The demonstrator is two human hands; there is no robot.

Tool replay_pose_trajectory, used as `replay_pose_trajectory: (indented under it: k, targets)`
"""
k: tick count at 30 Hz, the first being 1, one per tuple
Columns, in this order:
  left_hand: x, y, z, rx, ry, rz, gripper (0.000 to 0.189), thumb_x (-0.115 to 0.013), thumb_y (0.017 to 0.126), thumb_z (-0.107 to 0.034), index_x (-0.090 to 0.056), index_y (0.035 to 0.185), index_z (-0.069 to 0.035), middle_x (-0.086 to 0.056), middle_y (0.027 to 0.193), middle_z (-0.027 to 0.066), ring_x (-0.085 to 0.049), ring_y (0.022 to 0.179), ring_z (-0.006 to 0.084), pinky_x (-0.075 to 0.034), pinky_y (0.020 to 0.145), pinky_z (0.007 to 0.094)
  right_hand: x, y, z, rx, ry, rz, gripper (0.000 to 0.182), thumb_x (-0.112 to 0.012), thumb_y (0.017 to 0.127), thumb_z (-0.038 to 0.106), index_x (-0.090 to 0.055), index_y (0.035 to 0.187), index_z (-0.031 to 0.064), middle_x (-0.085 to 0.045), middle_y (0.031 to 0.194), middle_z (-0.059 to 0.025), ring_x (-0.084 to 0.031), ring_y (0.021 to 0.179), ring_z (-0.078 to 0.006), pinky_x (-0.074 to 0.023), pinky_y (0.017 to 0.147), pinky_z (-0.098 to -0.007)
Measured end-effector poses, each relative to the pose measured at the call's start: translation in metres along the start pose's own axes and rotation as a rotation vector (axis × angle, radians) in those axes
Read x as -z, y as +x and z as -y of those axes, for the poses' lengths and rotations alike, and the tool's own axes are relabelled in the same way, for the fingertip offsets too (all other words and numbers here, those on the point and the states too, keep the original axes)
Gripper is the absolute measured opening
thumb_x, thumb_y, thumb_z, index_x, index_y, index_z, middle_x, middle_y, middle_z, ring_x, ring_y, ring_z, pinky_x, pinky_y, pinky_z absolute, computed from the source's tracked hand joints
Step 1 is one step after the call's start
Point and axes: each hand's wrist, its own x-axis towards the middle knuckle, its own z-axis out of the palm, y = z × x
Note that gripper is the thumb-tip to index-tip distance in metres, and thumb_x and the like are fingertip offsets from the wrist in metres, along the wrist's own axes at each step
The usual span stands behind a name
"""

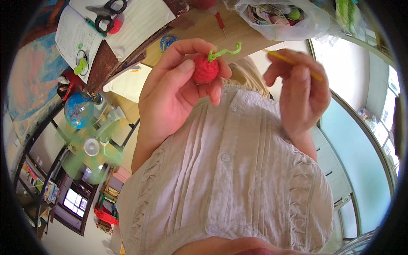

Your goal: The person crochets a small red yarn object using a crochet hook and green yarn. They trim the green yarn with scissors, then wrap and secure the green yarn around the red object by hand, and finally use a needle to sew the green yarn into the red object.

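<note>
A small red crocheted ball [204, 71] sits between the thumb and fingers of my left hand [172, 92], in front of my chest. From its top a curled light-green crocheted stem [224, 53] sticks out toward the right. My right hand [304, 92] is raised to the right, apart from the ball. It grips a slim yellow-handled tool [282, 57], perhaps a crochet hook; motion blur hides its tip.
Black-handled scissors [104, 25] lie over an open notebook [137, 28] at the upper left. On the wooden table [191, 27] is a red-handled tool [220, 20]. A clear plastic bag [314, 30] holds yarn. A green-bladed fan [91, 146] stands at the left.
</note>
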Motion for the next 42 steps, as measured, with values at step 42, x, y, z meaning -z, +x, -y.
replay_pose_trajectory:
  k: [42]
  targets:
    - [-0.011,-0.007,-0.014,-0.177,0.406,-0.001,0.029,-0.044,0.093,-0.014,-0.046,0.116,0.005,-0.057,0.112,0.0228,-0.058,0.092,0.0185,-0.046,0.075,0.0271,-0.025,0.002,0.02,0.275,-0.288,0.212,0.032,-0.066,0.071,-0.011,-0.066,0.102,-0.0025,-0.065,0.089,-0.0115,-0.063,0.07,-0.0167,-0.0514,0.059,-0.0242]
